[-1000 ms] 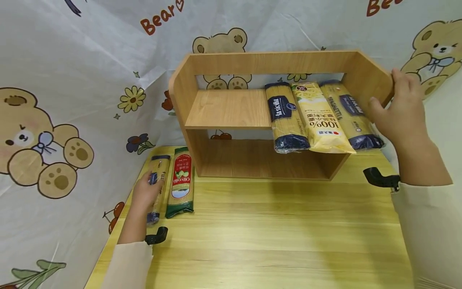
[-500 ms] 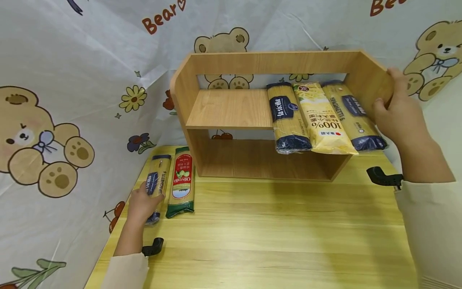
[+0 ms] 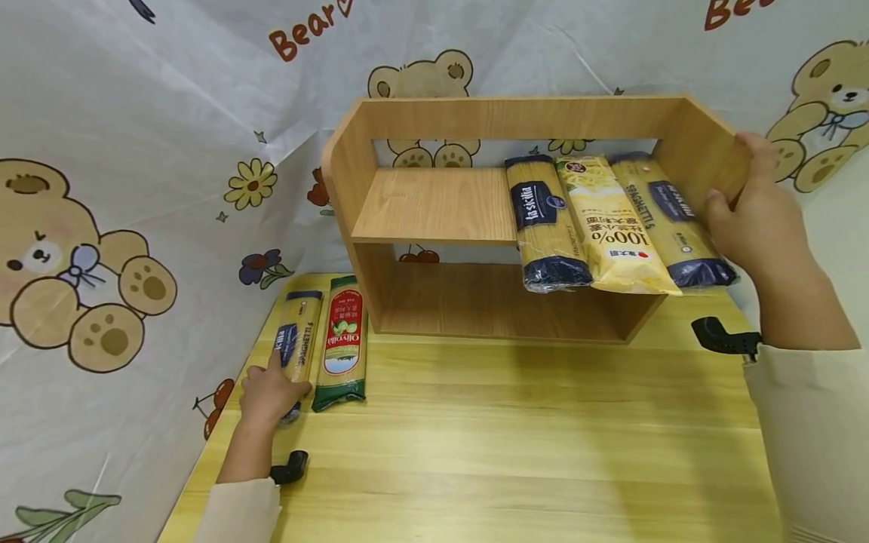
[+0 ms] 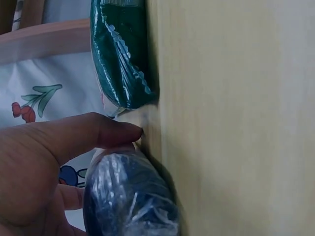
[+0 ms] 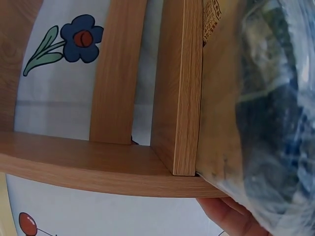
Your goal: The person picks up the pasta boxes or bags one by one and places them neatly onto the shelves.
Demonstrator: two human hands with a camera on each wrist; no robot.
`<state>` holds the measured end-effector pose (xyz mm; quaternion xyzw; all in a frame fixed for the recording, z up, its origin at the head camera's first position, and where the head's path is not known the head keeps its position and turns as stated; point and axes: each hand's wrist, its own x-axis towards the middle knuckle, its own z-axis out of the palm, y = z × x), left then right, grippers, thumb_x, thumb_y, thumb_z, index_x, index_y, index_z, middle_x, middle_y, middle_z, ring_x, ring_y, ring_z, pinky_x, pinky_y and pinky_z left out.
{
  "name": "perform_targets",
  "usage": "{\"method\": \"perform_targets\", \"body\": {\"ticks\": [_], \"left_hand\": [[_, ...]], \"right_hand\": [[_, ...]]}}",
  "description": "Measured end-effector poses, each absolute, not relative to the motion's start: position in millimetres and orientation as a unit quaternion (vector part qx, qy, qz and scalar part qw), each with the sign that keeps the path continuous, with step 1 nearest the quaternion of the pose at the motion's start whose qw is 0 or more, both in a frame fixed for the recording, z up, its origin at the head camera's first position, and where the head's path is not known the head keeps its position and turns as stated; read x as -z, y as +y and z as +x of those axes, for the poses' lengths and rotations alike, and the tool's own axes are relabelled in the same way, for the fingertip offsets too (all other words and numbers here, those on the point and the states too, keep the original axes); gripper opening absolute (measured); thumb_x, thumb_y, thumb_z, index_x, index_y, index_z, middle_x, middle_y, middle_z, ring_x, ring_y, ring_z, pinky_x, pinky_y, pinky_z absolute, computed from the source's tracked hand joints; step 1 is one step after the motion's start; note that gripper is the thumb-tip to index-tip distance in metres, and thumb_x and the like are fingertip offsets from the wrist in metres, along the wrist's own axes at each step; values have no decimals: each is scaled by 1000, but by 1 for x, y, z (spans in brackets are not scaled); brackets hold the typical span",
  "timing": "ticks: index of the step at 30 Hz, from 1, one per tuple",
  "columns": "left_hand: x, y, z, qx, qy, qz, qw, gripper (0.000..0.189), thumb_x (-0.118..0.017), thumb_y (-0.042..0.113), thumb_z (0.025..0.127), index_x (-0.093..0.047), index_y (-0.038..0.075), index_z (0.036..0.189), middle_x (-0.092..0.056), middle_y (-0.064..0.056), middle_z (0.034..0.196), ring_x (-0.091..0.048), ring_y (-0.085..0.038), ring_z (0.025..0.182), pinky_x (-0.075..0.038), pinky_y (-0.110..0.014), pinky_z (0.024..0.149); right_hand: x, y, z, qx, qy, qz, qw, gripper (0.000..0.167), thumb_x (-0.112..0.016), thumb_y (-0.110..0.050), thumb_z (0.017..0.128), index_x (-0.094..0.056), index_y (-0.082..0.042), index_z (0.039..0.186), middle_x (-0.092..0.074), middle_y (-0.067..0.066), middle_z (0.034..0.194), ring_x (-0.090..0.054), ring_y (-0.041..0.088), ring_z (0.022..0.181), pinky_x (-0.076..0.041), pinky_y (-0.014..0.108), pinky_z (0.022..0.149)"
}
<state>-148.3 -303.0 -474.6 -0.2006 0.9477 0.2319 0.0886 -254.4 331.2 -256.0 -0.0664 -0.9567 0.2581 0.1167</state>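
A small wooden shelf (image 3: pixel 434 204) stands on the table, and my right hand (image 3: pixel 763 219) grips the edge of its right side panel. My left hand (image 3: pixel 268 392) holds the near part of a spaghetti pack (image 3: pixel 299 332) with dark blue ends, lying flat at the table's left. In the left wrist view, the thumb lies along one side of that pack and the fingers along the other. Beside it lies a green-ended pasta pack (image 3: pixel 342 339) with a red label. My right fingertips (image 5: pixel 231 214) show under the shelf edge in the right wrist view.
On the upper board, at the right, lie a blue-ended spaghetti pack (image 3: pixel 546 226), a yellow pasta pack (image 3: pixel 614 226) and another spaghetti pack (image 3: pixel 672 219). Their front ends overhang the board. A bear-print cloth (image 3: pixel 170 90) hangs behind and at the left of the wooden table (image 3: pixel 509 437).
My left hand has slid along the spaghetti pack toward its near end, uncovering more of the label. The right hand keeps its grip on the shelf. The packs stay in place.
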Motion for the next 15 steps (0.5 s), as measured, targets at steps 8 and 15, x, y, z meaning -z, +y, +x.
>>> {"method": "perform_targets", "body": {"ticks": [8, 15], "left_hand": [[471, -303, -152, -219, 950, -201, 97, 109, -72, 35, 86, -4, -9, 158, -28, -51, 131, -32, -65, 123, -42, -72, 92], [469, -301, -155, -208, 952, -204, 100, 106, -72, 35, 85, -8, -14, 155, -29, -52, 128, -33, -68, 122, -40, -74, 92]], "right_hand": [[260, 332, -254, -263, -955, -73, 116, 74, -34, -33, 102, 16, -39, 156, -41, 52, 130, -47, 62, 114, -38, 72, 93], [259, 330, -255, -262, -955, -73, 121, 73, -34, -32, 102, 15, -39, 156, -42, 53, 128, -49, 63, 113, -39, 72, 93]]}}
